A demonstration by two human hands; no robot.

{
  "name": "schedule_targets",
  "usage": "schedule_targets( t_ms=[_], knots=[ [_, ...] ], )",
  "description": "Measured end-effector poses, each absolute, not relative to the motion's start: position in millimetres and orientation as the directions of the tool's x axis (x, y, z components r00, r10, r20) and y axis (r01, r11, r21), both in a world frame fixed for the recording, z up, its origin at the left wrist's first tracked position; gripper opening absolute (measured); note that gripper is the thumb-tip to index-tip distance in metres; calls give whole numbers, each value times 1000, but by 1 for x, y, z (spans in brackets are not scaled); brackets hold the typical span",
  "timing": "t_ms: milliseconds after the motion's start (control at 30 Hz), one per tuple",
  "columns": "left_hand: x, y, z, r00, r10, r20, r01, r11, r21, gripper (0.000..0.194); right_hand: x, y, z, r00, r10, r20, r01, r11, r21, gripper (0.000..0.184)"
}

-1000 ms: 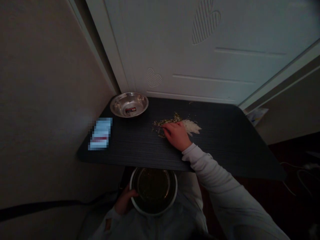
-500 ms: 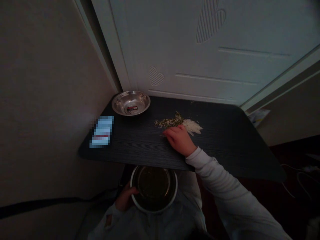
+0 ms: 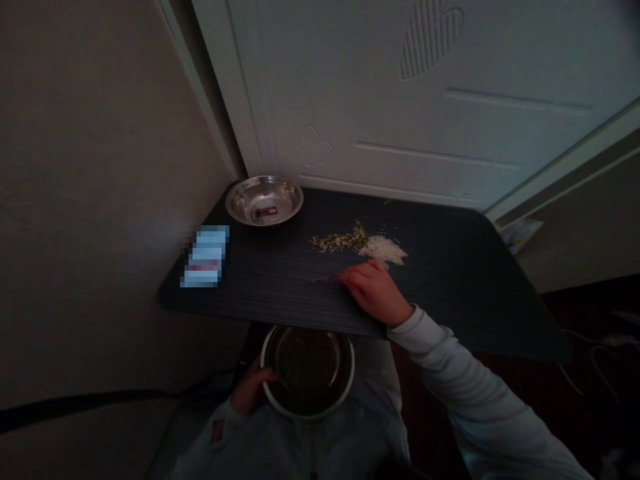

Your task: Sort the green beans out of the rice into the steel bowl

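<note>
Since the earlier frame, the person's bare right hand (image 3: 377, 291) is coming away from the loose heap of small white grains, looking like rice (image 3: 384, 249), toward the near edge of the dark grey, wood-grained tabletop (image 3: 450, 280), so the grains are now lying more uncovered. From where I am standing, the heap is occupying the middle of the table, and its left side is running into a thin scatter of mixed green and pale grains (image 3: 347, 241). The right hand is staying just in front of the heap with its fingers curled and bunched; a faint, thin, translucent streak (image 3: 325, 280) is showing at the fingertips, but I cannot tell whether they are gripping it. Below the table edge, the left hand (image 3: 250, 388) is holding a round bowl with dark inside and white rim (image 3: 306, 417) by its left side, the thumb lying over the rim and the other fingers hiding from my view. In my judgement, the grains are being light and hard, easily rolling and slipping away, so a gentle pinch is suiting a few of them and a cupped palm is suiting many. The bowl is seeming stiff, perhaps a little slippery, and its rim is offering the surest hold; its weight I cannot tell. A shiny, round, steel-coloured basin (image 3: 290, 201) is standing at the far left.
</note>
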State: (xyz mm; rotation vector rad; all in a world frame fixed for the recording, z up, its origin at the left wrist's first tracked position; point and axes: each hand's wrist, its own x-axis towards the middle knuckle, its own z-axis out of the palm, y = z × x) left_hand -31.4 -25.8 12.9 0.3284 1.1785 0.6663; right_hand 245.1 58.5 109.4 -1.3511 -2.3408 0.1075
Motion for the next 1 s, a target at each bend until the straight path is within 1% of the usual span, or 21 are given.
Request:
schedule_targets(
  t_ms=[200, 300, 500, 667, 867, 1000],
  knots=[
    [-33, -26, 10, 210, 652, -728, -296, 753, 588, 59, 256, 56, 113, -287, 858, 426, 819, 451, -356, 16],
    [-34, -26, 9, 216, 646, -732, -293, 758, 583, 61, 260, 53, 117, -245, 856, 456, 826, 430, -364, 16],
    [-33, -25, 12, 228, 651, -724, -299, 755, 584, 64, 258, 35, 119, -287, 855, 433, 814, 456, -361, 16],
    [-30, -25, 20, 243, 658, -713, -322, 748, 580, 62, 254, 33, 116, -263, 869, 418, 824, 428, -372, 15],
    [-29, -27, 25, 202, 696, -689, -346, 709, 614, 62, 248, 35, 114, -306, 876, 373, 833, 436, -341, 19],
    [-31, -29, 24, 183, 695, -695, -357, 706, 612, 62, 247, 32, 112, -318, 870, 376, 826, 449, -340, 18]
  ],
)
